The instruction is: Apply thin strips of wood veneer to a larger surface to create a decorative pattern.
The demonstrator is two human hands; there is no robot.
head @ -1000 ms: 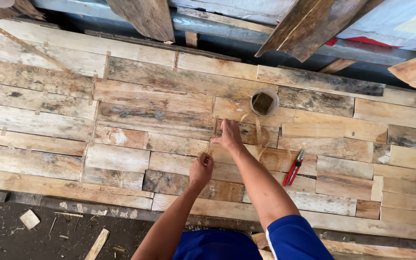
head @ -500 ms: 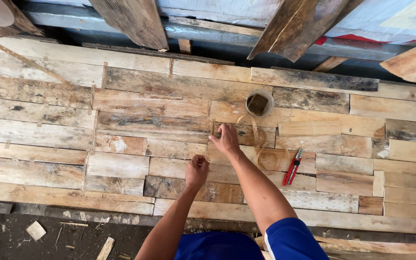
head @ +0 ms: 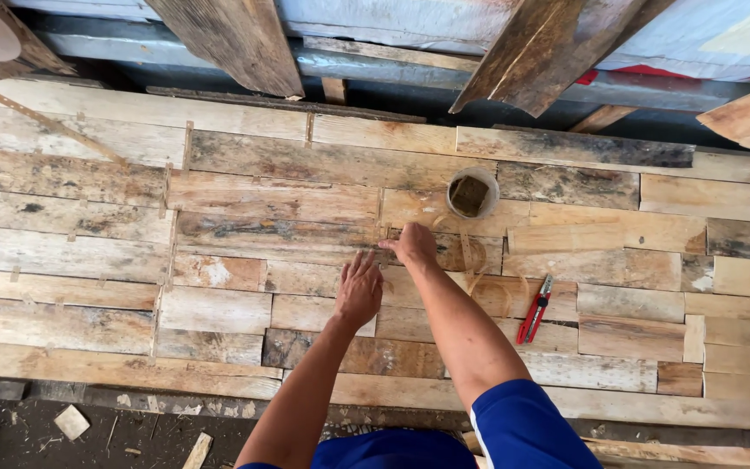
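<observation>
Two hands at work on a patchwork surface of reclaimed wooden planks.

The left hand [head: 359,291] lies flat, fingers spread, steadying a short plank [head: 323,280] near the centre; the right hand [head: 413,244], just beyond it, pinches something small against the wood, too small to identify. A round container [head: 471,193] stands just behind, red-handled pliers [head: 535,310] to the right. Open boards extend left; the near edge drops to dark ground.

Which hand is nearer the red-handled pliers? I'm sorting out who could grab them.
Right. The right hand lies up and left of the red-handled pliers; the left hand is farther left, flat on the planks.
</observation>
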